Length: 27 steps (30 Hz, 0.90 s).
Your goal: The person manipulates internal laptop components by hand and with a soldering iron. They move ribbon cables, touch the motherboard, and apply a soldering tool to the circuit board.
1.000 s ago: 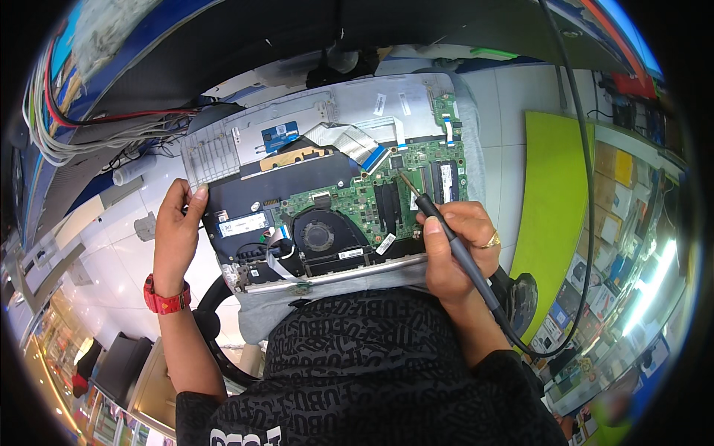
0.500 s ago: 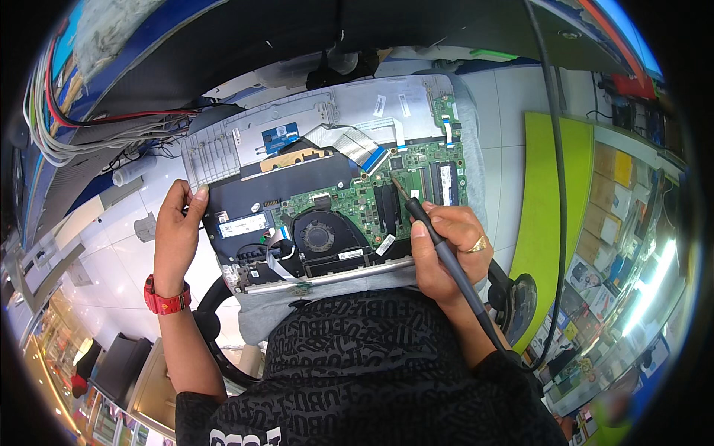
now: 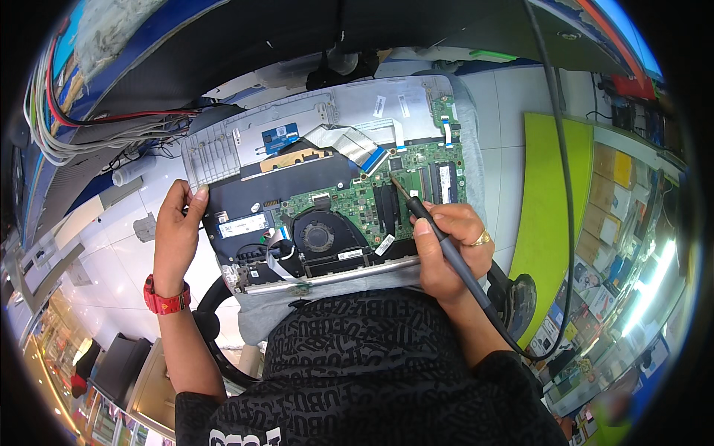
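Both occupied: left hand [image 3: 178,221] clasps laptop base [image 3: 271,187] edge, presumably steadying it; right hand [image 3: 439,275] holds soldering iron [image 3: 468,278] pen-style, likely for fine control.

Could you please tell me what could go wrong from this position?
The soldering iron has its metal tip at the crowded green circuit board; a slip might damage small parts.
The ribbon cable lies close by and might be scorched if the tip is hot.
The left hand holds just one edge of the laptop base, so it might shift.
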Tool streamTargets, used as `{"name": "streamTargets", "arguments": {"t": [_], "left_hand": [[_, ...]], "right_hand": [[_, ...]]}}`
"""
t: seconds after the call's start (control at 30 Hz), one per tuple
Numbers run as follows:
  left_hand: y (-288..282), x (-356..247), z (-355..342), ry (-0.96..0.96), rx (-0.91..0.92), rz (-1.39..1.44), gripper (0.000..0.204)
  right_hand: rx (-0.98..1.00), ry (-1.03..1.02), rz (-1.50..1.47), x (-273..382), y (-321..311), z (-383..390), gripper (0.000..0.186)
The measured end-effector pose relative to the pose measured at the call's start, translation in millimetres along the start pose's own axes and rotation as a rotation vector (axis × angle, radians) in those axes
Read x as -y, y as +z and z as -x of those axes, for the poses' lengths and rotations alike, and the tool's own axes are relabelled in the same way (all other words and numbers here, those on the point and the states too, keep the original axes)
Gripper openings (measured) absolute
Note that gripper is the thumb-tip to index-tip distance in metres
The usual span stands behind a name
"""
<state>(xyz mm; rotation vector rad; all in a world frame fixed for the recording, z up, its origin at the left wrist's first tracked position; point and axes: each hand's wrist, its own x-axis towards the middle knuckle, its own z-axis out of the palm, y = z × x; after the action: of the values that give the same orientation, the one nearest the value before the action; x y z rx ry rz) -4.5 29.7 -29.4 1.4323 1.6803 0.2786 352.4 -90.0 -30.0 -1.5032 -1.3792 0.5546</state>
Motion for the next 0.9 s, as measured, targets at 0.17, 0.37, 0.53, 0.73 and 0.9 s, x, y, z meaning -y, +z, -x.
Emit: {"name": "streamTargets", "arguments": {"t": [0.17, 0.37, 0.53, 0.73, 0.9], "left_hand": [[-0.1, 0.2, -0.8, 0.008, -0.002, -0.012, 0.039], [-0.3, 0.2, -0.3, 0.007, -0.001, -0.011, 0.039], [0.2, 2.3, -0.6, -0.003, -0.018, -0.029, 0.039], [-0.3, 1.2, -0.8, 0.006, 0.002, 0.007, 0.04], [0.1, -1.7, 0.7, -0.01, -0.011, -0.02, 0.039]], "right_hand": [[0.013, 0.046, -0.012, -0.4, -2.4, 0.4, 0.026], [0.0, 0.037, -0.038, -2.8, -2.8, 0.6, 0.026], [0.001, 0.007, -0.024, -4.7, -3.1, 0.4, 0.025], [-0.001, -0.024, -0.019, -4.6, -1.9, -0.6, 0.024], [0.018, -0.05, 0.015, -2.8, -2.3, -1.2, 0.025]]}}
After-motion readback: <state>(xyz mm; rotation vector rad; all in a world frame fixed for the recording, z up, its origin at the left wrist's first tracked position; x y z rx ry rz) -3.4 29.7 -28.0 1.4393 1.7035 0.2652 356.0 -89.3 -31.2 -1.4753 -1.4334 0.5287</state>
